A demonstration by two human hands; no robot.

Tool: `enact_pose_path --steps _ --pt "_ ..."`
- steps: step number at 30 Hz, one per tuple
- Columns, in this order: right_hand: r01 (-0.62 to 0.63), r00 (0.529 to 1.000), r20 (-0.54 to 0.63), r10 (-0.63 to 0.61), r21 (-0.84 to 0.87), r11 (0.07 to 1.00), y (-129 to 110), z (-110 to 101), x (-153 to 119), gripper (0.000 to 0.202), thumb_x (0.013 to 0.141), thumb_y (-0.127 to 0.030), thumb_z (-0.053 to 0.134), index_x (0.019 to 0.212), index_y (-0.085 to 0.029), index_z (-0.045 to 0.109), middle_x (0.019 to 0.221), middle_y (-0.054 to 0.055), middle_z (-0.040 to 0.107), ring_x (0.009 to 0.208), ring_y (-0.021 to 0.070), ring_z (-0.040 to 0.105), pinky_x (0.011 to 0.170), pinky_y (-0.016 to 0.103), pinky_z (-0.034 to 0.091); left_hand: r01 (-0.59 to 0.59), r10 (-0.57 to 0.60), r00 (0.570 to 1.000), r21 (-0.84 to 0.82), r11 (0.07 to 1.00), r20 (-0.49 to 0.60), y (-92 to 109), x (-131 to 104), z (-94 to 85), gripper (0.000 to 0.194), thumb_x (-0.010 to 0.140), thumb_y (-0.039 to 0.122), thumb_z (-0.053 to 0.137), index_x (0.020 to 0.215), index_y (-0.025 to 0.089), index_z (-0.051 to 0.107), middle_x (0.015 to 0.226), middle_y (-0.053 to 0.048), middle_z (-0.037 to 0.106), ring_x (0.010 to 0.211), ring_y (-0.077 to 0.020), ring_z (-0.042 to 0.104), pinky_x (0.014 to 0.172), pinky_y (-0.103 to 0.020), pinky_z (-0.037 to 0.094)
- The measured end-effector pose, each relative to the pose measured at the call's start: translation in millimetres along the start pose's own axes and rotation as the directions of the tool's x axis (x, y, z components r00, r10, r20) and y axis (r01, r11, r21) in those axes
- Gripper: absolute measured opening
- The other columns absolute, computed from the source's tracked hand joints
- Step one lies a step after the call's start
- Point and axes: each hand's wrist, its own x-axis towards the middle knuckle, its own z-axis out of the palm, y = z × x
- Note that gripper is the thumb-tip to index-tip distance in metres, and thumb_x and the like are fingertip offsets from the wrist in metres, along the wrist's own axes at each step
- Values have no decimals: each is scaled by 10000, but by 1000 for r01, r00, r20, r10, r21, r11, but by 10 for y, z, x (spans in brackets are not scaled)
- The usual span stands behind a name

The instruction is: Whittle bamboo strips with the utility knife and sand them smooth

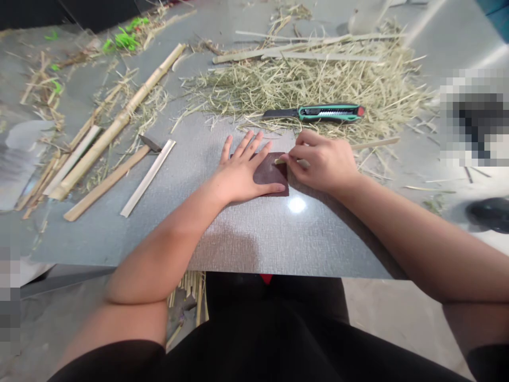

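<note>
My left hand (242, 175) lies flat with fingers spread on a dark brown sheet that looks like sandpaper (273, 172), pressing it to the table. Close by on the right, my right hand (324, 162) pinches a thin bamboo strip (376, 143). One end of the strip pokes out past the fingertips over the sheet's right part; the other reaches out to the right behind the hand. Just beyond both hands, a green and black utility knife (332, 112) rests at the edge of the shavings with its dark blade pointing left.
A heap of pale shavings (254, 87) covers the back, with long strips (322, 55) on top. To the left lie a bamboo pole (119, 122), a wooden-handled hammer (109, 183) and a short split piece (148, 179). The table's front edge (278, 273) runs before my lap.
</note>
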Motion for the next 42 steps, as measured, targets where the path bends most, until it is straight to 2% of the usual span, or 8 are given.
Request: enact_pose_path --steps 13,16,21,25,29,33,37,42 --pt "-29 1000 -9 29 -20 999 -54 5 -33 485 1156 -517 577 996 -165 870 1177 144 758 741 154 461 663 376 268 16 -16 1000 15 1000 13 11 0 -9 1298 1034 1028 617 2016 305 171 2088 -23 -70 1944 -387 -112 1521 -680 -212" --pt "7 1000 -7 -7 -28 1000 -62 14 -38 496 1170 -556 574 997 -177 844 1172 137 755 758 168 476 677 379 251 16 -16 1000 13 1000 17 18 -1 -11 1292 1036 1018 630 2015 306 179 2089 -35 -54 1946 -375 -100 1523 -684 -202" --pt "52 997 -57 -51 9 999 -26 41 -17 397 1128 -520 630 998 -174 773 1194 164 715 872 220 554 791 397 361 17 -17 1000 21 1000 -1 21 4 -2 1282 1040 1010 637 2011 296 202 2090 -37 -42 1947 -377 -91 1522 -689 -203" --pt "124 992 -10 -124 52 991 -17 57 -11 416 1167 -523 579 1010 -185 764 1147 149 698 882 230 554 832 422 390 12 -12 1000 10 1000 4 22 6 5 1296 1032 1011 649 2011 288 203 2091 -49 -32 1946 -396 -83 1524 -686 -198" --pt "57 997 -53 -53 71 996 -13 52 -5 348 1137 -482 619 985 -181 706 1157 159 688 914 247 578 845 425 404 17 -17 1000 20 1000 -3 22 6 12 1264 1053 996 628 2011 289 204 2090 -44 -43 1947 -380 -89 1522 -692 -201" --pt "98 995 -5 -98 91 991 -43 48 -10 350 1148 -484 596 976 -194 692 1119 141 701 945 250 604 826 414 393 15 -15 1000 20 1000 2 18 9 8 1268 1047 1006 625 2012 303 196 2090 -30 -39 1949 -352 -91 1528 -686 -192" --pt "-19 1000 -11 20 137 990 -46 43 -13 338 1123 -474 623 951 -186 673 1092 124 711 862 207 564 756 387 353 23 -23 1000 19 1000 -5 13 12 2 1260 1049 1008 612 2011 305 203 2091 -37 -37 1948 -358 -87 1525 -681 -197" --pt "-24 998 53 15 155 988 -4 32 8 360 1135 -492 611 968 -186 703 1117 128 730 871 205 564 760 387 341 31 -31 1000 13 999 -3 48 8 15 1276 1041 1034 581 2012 298 202 2091 -32 -26 1947 -372 -92 1524 -705 -187"
